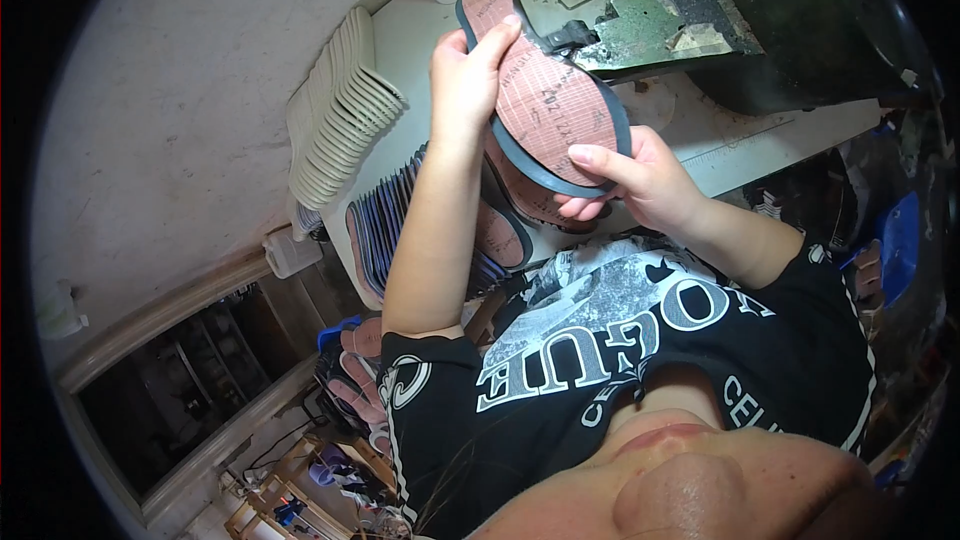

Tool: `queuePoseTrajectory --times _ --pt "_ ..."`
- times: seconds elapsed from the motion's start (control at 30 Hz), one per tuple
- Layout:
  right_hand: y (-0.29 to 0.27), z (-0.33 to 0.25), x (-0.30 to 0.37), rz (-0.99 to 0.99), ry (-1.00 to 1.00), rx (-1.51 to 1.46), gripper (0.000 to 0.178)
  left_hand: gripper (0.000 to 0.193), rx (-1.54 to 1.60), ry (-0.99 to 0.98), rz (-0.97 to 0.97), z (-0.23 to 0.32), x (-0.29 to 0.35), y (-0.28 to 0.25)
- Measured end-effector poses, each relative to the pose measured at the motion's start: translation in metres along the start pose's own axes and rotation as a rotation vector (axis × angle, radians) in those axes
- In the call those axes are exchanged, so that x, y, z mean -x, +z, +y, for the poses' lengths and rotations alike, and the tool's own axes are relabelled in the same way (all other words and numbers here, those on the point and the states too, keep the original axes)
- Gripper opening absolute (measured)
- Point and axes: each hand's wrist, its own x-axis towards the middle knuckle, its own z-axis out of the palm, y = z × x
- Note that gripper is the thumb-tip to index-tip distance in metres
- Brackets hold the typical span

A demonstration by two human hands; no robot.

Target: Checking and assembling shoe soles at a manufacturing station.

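Footwear workshop: packed row of insoles [375, 230], nested beige sole-shaped pieces [340, 105], worn green machine [655, 28], white worktable [835, 127].

- Holding a pink-faced, dark-edged, sole-shaped piece [550, 100] by its narrow end with the left hand [468, 75].
- Gripping its broad end with the right hand [655, 183], thumb on top.
- Working beside a white tabletop [420, 30], near nested curved cream pieces [342, 110].

Matt insole [560, 125], apparently fibreboard

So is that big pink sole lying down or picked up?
Picked up: the left hand holds the sole by its narrow end, the right hand by its wide end.
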Motion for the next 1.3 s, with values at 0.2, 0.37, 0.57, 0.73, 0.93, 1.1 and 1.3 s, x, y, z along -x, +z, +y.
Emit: queuePoseTrajectory --times 0.2,0.37,0.57,0.73,0.93,1.1,1.3 --pt "0.009 -0.002 -0.021 0.029 -0.047 -0.042 0.033 0.059 -0.450 0.262 0.051 -0.009 -0.042 -0.032" --pt "0.019 -0.009 -0.031 0.076 -0.060 -0.054 0.034 0.062 -0.770 0.531 -0.785 0.037 -0.048 -0.048" --pt "0.031 -0.005 -0.036 0.120 -0.116 -0.266 0.035 0.046 -0.971 0.225 -0.966 0.064 -0.068 -0.040" --pt "0.028 -0.005 -0.034 0.072 -0.179 -0.231 0.036 0.045 -1.010 0.341 -0.909 0.058 -0.067 -0.049" --pt "0.028 -0.009 -0.036 0.127 -0.158 -0.252 0.041 0.042 -0.995 0.254 -0.865 0.065 -0.048 -0.053" --pt "0.024 -0.019 -0.037 0.116 -0.109 -0.267 0.040 0.040 -0.885 0.176 -0.770 0.053 -0.031 -0.060" --pt "0.020 -0.023 -0.039 0.208 -0.043 -0.182 0.034 0.041 -0.771 -0.111 -0.635 0.054 -0.006 -0.057"
